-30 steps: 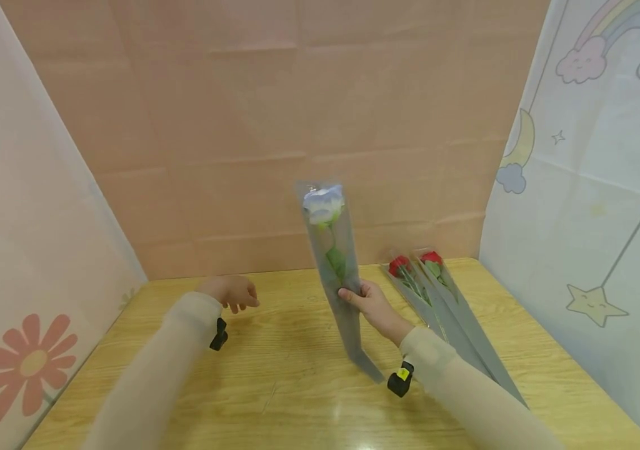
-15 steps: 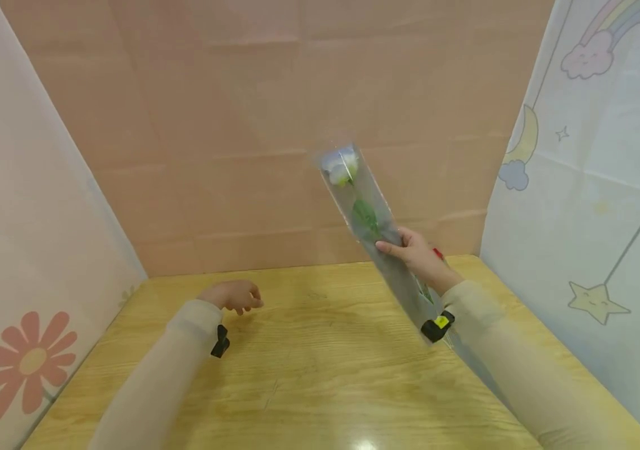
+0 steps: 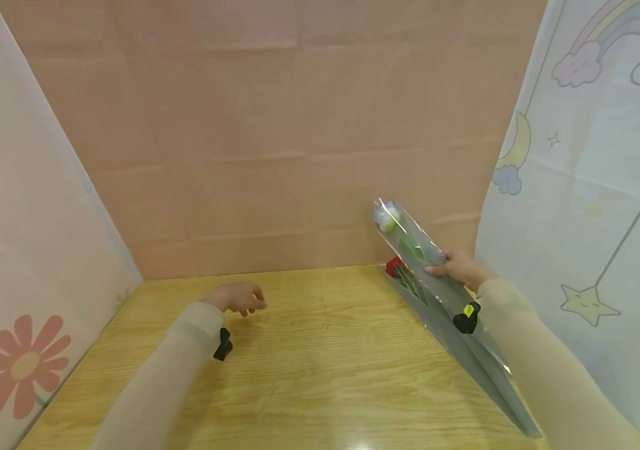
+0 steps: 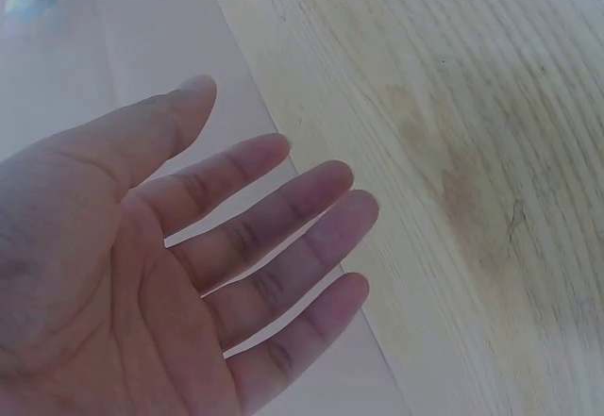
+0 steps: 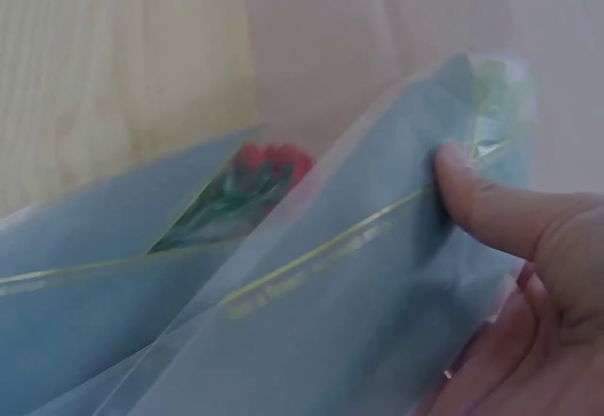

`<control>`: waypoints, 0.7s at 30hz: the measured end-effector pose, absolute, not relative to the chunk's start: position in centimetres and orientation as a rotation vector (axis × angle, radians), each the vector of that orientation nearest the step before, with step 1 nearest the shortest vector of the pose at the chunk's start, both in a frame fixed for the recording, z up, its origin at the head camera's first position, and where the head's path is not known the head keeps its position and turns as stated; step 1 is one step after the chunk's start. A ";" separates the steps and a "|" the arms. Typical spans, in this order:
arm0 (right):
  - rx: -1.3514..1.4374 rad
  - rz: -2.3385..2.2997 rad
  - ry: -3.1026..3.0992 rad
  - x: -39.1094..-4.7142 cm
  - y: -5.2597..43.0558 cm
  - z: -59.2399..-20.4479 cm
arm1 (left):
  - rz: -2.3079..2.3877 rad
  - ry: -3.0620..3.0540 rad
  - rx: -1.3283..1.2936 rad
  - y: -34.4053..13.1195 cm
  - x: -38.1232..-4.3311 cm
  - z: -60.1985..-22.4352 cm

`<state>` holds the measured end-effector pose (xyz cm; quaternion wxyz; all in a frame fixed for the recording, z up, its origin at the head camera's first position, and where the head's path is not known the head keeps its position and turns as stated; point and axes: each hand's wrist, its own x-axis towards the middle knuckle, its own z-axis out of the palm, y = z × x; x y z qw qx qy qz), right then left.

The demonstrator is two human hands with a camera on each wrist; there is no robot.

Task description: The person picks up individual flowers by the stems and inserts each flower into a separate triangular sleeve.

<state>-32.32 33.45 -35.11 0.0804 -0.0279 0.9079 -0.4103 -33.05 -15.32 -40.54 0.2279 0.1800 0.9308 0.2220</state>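
Observation:
A pale blue-white flower (image 3: 387, 215) in a clear and grey sleeve is in my right hand (image 3: 462, 269), the thumb on the front of the sleeve and the fingers behind. It slants over the right part of the table, above the wrapped red rose (image 3: 395, 267). In the right wrist view, the thumb of my right hand (image 5: 514, 237) presses on the gold-edged wrapping (image 5: 359, 274), and the red rose (image 5: 269, 169) shows beside it. My left hand (image 3: 237, 297) hovers over the left of the table; in the left wrist view its fingers are loose and hold nothing.
The wooden table (image 3: 297, 350) meets a pink backdrop (image 3: 269, 156) at its far edge. White printed cloths stand on both sides, the right one (image 3: 607, 219) close to my right arm. A second red rose, seen earlier, is hidden now behind the held flower and arm.
My right hand has carried the wrapped pale flower rightward, first rising, then lowering it over the red roses. The flower now tilts more to the left. My left hand has barely shifted.

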 end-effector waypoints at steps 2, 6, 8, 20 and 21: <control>-0.003 -1.168 2.658 -32.1 34.2 -35.9 | 0.607 2.568 0.495 -15.2 -33.1 -40.6; 0.087 -1.051 2.614 -32.0 35.8 -37.9 | 0.599 2.575 0.491 -15.0 -33.2 -40.8; 0.128 -1.026 2.597 -32.2 36.5 -39.2 | 0.597 2.572 0.488 -14.9 -33.2 -41.1; 0.150 -0.651 2.821 -32.6 37.0 -40.0 | 0.578 2.587 0.479 -15.7 -33.0 -41.5; 0.145 -0.620 2.836 -32.6 36.6 -39.6 | 0.573 2.594 0.478 -15.8 -33.1 -41.5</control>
